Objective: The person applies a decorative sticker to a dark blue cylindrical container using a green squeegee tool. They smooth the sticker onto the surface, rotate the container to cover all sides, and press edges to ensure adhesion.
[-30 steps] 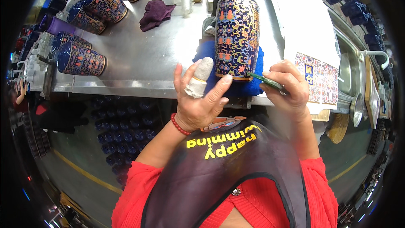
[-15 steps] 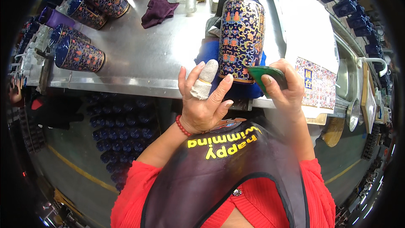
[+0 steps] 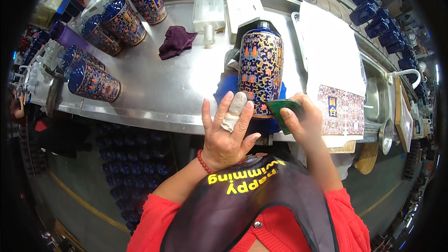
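Note:
A tall dark blue bottle with a coloured floral pattern stands upright on a blue cloth on the steel bench. My left hand is spread flat against the bottle's lower left side; its middle finger wears a white wrap. My right hand grips a green flat scraper whose edge touches the bottle's base on the right.
Several patterned bottles lie on their sides at the bench's left. A maroon rag and clear plastic containers sit behind. A patterned label sheet lies on white paper at the right, beside a sink. Dark blue bottles line the back.
My left hand has flattened against the bottle's lower side. The green scraper in my right hand has swung in against the bottle's base.

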Demonstrator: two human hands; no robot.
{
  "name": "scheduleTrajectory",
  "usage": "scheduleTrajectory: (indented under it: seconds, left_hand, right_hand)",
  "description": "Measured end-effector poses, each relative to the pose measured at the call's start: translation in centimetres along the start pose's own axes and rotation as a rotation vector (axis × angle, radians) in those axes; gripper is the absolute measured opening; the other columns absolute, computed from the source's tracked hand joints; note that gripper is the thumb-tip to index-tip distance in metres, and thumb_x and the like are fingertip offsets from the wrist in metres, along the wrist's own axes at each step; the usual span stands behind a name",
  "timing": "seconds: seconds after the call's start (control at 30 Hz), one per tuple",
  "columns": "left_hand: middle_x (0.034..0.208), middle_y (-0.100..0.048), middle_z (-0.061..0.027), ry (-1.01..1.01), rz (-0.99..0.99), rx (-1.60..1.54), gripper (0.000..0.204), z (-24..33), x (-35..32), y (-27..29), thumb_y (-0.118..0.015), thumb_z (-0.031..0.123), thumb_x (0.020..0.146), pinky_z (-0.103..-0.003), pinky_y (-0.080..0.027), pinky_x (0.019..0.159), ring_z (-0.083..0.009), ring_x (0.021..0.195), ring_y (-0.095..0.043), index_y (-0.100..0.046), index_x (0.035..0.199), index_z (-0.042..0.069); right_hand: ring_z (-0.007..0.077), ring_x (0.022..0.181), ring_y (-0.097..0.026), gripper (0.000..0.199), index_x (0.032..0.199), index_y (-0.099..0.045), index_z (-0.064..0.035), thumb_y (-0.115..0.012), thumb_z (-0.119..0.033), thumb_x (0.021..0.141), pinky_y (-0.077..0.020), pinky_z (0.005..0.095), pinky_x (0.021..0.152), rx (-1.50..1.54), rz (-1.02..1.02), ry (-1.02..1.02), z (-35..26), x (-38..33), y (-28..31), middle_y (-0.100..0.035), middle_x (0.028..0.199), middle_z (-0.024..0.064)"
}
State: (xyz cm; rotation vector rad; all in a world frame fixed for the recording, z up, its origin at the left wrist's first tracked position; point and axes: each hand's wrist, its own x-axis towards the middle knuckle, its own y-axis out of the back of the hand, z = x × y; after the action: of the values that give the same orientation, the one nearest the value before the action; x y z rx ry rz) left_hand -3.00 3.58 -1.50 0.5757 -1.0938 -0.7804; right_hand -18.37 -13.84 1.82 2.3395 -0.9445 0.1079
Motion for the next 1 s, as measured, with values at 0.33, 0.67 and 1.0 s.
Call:
scheduleTrajectory:
  seconds: [0.33,0.67,1.0]
  left_hand:
    - [0.147,-0.052,-0.0263,-0.093,-0.066,-0.049,0.092,-1.3,5.0,0.1,-0.088,0.034,0.075,-0.061,-0.029,0.118,-0.0438,0.139,-0.046,-0.048,0.151,0.002]
    - [0.156,-0.042,-0.0291,0.001,-0.096,-0.306,0.084,-4.9,7.9,-0.5,-0.05,0.059,0.102,-0.06,-0.015,0.122,-0.0442,0.146,-0.04,-0.037,0.156,-0.003]
    - [0.148,-0.052,-0.0266,0.043,-0.08,-0.359,0.078,-4.7,9.2,-1.4,-0.054,0.05,0.104,-0.06,-0.018,0.121,-0.0419,0.14,-0.048,-0.036,0.155,-0.006]
  right_hand:
    - [0.0144,0.093,-0.068,0.026,0.123,-0.063,0.0023,-0.064,-0.011,0.101,-0.0547,0.028,0.079,0.084,0.169,-0.143,0.0,2.0,1.2,-0.072,0.104,0.0121]
    - [0.0451,0.142,-0.043,0.056,0.153,-0.043,0.0018,-0.058,-0.023,0.104,-0.0353,0.0466,0.117,-0.138,0.025,0.175,1.9,5.1,-1.0,-0.042,0.154,0.0306]
    - [0.0445,0.143,-0.039,0.069,0.157,-0.035,0.0015,-0.059,-0.036,0.104,-0.0321,0.0473,0.119,-0.057,-0.046,0.13,3.0,5.4,-1.3,-0.037,0.156,0.0288]
